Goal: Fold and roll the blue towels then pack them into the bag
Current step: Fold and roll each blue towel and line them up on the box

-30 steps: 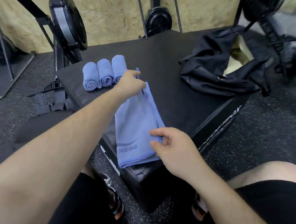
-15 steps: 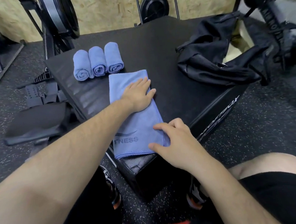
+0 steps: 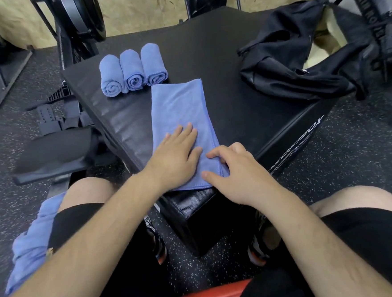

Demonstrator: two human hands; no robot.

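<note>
GYM FLOOR: A single wide-angle camera worn on the person's head looks forward and steeply down, over both forearms, onto the near corner of a black padded plyometric box [image 3: 233,99]. The left hand [image 3: 177,154] and right hand [image 3: 233,171] sit close to the lens at mid-frame on a folded blue microfibre towel [image 3: 180,107]. The speckled black rubber floor [image 3: 353,160] lies directly below, and the yellowish chipboard wall [image 3: 146,10] only edges the top of the frame, with lines bowing outward.
</note>
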